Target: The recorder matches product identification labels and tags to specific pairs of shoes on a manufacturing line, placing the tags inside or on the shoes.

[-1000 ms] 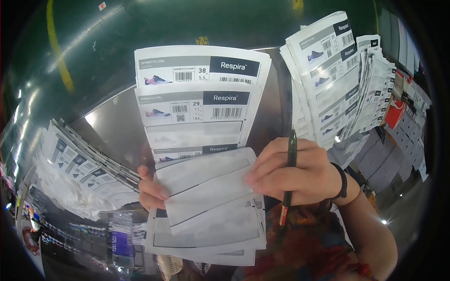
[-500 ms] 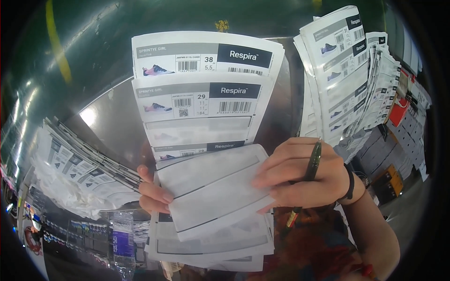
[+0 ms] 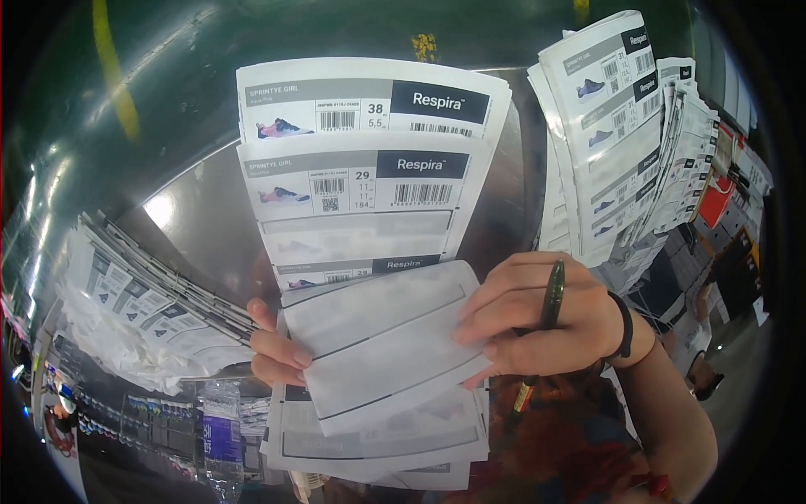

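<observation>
A pile of printed shoe-label sheets (image 3: 357,181) with barcodes and small shoe pictures lies upright before me. Across its lower part, a folded white label sheet (image 3: 386,344), blank side up with thin dark lines, is held between my hands. My left hand (image 3: 279,351) grips its left edge, the fingertips curled over the front and the rest hidden behind the paper. At the right edge, my right hand (image 3: 546,315) pinches the sheet between fingers and thumb. A dark green pen (image 3: 552,296) is tucked between that hand's fingers. More label sheets (image 3: 378,435) hang below.
Tall bundles of label sheets (image 3: 604,143) stand at the right. On the left, another stack (image 3: 155,294) rests beside crumpled white plastic (image 3: 101,336). The dark shiny tabletop (image 3: 197,197) shows between them. A clear bottle with a purple label (image 3: 221,433) is at lower left.
The pen has tilted more upright in my right hand, its upper end lower. Both hands keep hold of the folded sheet, almost unmoved. A dark shape has appeared in the right background.
</observation>
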Motion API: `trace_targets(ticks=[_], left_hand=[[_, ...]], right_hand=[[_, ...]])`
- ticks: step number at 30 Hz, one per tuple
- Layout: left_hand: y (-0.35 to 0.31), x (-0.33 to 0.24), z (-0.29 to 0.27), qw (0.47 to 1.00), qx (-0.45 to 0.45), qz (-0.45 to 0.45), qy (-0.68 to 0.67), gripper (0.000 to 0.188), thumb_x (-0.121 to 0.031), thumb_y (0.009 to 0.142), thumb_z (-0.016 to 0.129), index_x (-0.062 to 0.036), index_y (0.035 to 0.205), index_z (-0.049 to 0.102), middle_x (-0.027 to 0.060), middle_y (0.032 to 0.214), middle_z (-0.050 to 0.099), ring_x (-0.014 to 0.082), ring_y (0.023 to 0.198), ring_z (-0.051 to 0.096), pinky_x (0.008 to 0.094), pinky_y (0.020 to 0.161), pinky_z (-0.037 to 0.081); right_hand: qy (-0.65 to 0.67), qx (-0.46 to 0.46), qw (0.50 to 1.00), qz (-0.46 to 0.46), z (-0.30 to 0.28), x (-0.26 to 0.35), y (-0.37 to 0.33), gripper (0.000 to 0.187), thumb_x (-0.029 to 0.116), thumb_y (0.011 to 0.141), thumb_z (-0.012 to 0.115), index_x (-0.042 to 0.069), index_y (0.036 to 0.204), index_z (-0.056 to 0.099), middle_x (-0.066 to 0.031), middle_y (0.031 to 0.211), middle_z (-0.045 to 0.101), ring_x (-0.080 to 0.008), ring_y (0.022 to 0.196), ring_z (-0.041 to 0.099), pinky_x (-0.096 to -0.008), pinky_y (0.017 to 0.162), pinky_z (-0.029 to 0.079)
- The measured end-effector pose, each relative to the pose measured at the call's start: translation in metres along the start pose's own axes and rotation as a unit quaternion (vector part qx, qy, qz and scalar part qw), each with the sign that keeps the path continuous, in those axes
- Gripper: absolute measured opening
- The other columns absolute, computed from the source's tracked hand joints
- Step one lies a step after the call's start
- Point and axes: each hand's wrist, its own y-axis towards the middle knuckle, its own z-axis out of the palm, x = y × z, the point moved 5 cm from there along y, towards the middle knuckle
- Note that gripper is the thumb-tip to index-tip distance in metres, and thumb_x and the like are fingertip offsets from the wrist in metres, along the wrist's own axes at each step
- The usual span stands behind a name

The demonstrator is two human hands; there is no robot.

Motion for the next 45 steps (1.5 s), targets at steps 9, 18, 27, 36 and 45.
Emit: trace_targets(ticks=[9,18,27,36,45], left_hand=[[0.007,-0.009,0.0,0.999,-0.009,0.04,-0.013,0.005,-0.018,0.102,0.046,-0.0152,0.1,0.042,-0.0013,0.104,0.048,0.0261,0.145,0.031,0.0613,0.12,0.014],[0.038,-0.021,0.033,0.816,-0.084,-0.308,0.481,0.065,0.002,0.081,0.063,0.0015,0.142,0.042,0.0205,0.148,0.039,0.0327,0.139,0.037,0.0433,0.117,0.029],[0.177,-0.005,0.179,0.706,0.161,-0.181,0.666,0.093,-0.023,0.079,0.077,-0.0017,0.155,0.026,0.0322,0.153,0.028,0.0487,0.141,0.026,0.0575,0.116,0.021],[0.434,0.189,0.061,0.786,0.114,-0.217,0.568,0.076,-0.047,0.095,0.064,-0.0091,0.153,0.034,0.0264,0.153,0.037,0.0358,0.141,0.035,0.0438,0.116,0.027],[0.344,0.17,0.252,0.705,0.183,0.006,0.685,0.028,-0.034,0.086,0.073,-0.0142,0.105,0.068,0.0143,0.084,0.073,0.0357,0.077,0.071,0.0437,0.067,0.054]], right_hand=[[-0.046,0.005,0.998,0.034,0.005,0.001,0.0,0.024,0.018,0.072,0.079,0.007,0.081,0.06,-0.0068,0.088,0.063,-0.0265,0.077,0.063,-0.0348,0.066,0.053],[-0.294,-0.04,0.952,0.081,-0.097,0.049,-0.033,0.025,0.013,0.077,0.072,0.005,0.096,0.058,-0.0104,0.088,0.058,-0.0302,0.079,0.06,-0.0387,0.066,0.051],[-0.436,-0.116,0.872,0.191,-0.207,0.011,-0.113,0.031,0.008,0.081,0.065,0.004,0.11,0.055,-0.014,0.089,0.054,-0.034,0.081,0.057,-0.0427,0.067,0.049],[-0.37,-0.126,0.886,0.251,-0.259,0.004,-0.126,0.054,0.013,0.086,0.066,0.005,0.138,0.05,-0.0137,0.099,0.055,-0.0319,0.09,0.06,-0.0407,0.074,0.052],[-0.427,-0.172,0.841,0.284,-0.283,0.011,-0.163,0.052,0.018,0.086,0.069,0.001,0.133,0.052,-0.0124,0.101,0.058,-0.0293,0.091,0.061,-0.0402,0.076,0.052]])
